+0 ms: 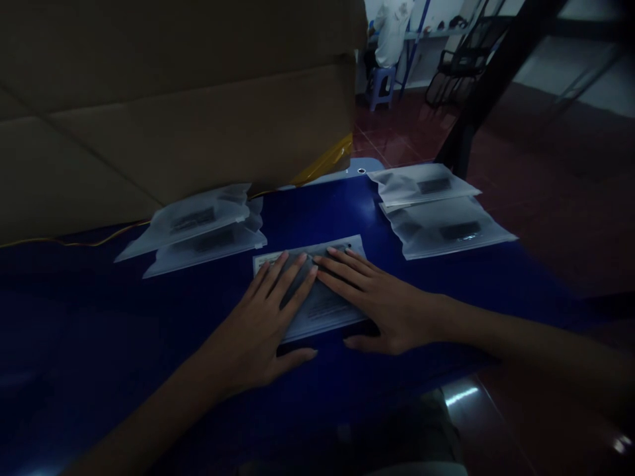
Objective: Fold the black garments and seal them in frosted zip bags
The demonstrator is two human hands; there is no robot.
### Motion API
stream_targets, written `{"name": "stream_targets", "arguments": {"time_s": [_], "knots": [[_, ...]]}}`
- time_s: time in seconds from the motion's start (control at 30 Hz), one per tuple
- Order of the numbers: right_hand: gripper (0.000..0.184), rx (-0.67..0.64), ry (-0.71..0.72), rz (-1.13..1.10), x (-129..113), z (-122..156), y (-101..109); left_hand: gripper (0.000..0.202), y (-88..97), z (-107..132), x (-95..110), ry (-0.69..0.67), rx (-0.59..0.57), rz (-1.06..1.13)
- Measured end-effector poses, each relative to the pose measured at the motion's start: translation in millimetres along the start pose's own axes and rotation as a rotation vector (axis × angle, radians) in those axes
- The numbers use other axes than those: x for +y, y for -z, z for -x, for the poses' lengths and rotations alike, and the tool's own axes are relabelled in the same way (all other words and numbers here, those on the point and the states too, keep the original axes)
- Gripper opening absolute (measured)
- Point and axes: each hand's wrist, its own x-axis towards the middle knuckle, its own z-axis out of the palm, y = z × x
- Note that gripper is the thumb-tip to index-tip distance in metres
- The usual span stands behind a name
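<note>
Two open hands, the left hand (258, 324) and right hand (381, 304), lie flat on a light, slippery plastic bag (322, 311), easiest held by its edges, on a blue desk (99, 311). Two bags (193, 231) lie at left beneath an overhanging cardboard box (149, 112), two bags (436, 211) at right.

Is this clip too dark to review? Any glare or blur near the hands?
Head view: dim overall, the blue table sinking into shadow at lower left. The left hand, right hand and frosted bag under them look fairly sharp. A small glare streak sits on the tiled floor, away from the hands.
</note>
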Motion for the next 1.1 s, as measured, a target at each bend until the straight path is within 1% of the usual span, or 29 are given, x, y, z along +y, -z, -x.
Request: {"name": "stream_targets", "arguments": {"time_s": [0.1,0.23,0.4,0.53,0.6,0.67,0.73,0.8,0.87,0.9,0.97,1.03,1.07,1.1], "knots": [[0.109,-0.01,0.002,-0.04,3,0,0,0.109,-1.7,0,1,-0.002,0.009,-0.006],[0.11,0.023,0.013,-0.049,4,0,-4,0.11,-2.2,0,0,0.012,0.015,-0.009],[0.099,0.087,0.025,0.015,6,0,-8,0.098,0.3,0,-3,-0.001,0.018,-0.038],[0.09,0.174,0.025,0.047,6,-1,-8,0.084,3.9,0,-4,0.0,0.045,-0.062],[0.085,0.254,0.013,0.065,6,-1,-8,0.078,7.1,1,-4,-0.008,0.065,-0.081],[0.075,0.353,-0.029,0.092,5,-1,-7,0.074,11.0,3,-4,-0.019,0.084,-0.105],[0.063,0.397,-0.063,0.108,5,0,-5,0.07,14.6,5,-6,-0.015,0.13,-0.139],[0.06,0.331,-0.043,0.106,5,0,-4,0.066,17.0,7,-9,0.006,0.202,-0.177],[0.066,0.209,0.014,0.083,5,0,-3,0.067,17.6,7,-11,0.043,0.255,-0.199],[0.071,0.154,0.042,0.065,5,-1,-3,0.069,17.2,7,-11,0.055,0.257,-0.197],[0.077,0.082,0.08,0.023,5,-2,-4,0.076,14.7,4,-7,0.037,0.216,-0.165],[0.081,0.045,0.09,-0.002,6,-3,-5,0.082,9.8,1,-1,-0.036,0.144,-0.12],[0.081,0.036,0.084,-0.004,7,-4,-5,0.083,6.7,-1,3,-0.08,0.111,-0.1],[0.081,0.035,0.074,0.002,8,-4,-6,0.079,3.4,-2,7,-0.095,0.099,-0.095]]}}
